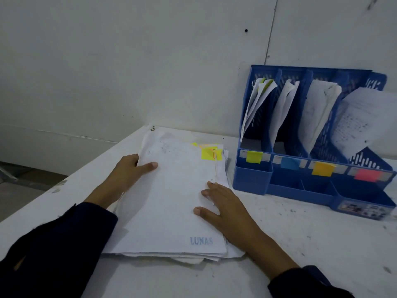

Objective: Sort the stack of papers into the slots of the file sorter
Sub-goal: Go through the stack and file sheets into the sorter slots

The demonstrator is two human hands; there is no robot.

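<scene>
Left hand (129, 171) pinching stack (171, 201) edge; right hand (223, 207) flat on top. Sorter (311, 181) right of stack, nearer right hand

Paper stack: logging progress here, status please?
Left hand grips stack edge; right hand flat on top. Sorter slots all hold papers. Nothing in the way.

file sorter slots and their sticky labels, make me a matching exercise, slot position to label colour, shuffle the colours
On the blue file sorter, left to right:
1. first slot
2. second slot
3. third slot
4. fourth slot

a. pink
b. yellow-green
c. orange-yellow
d. blue

Pairs: 1-b, 2-d, 3-c, 4-a
</scene>
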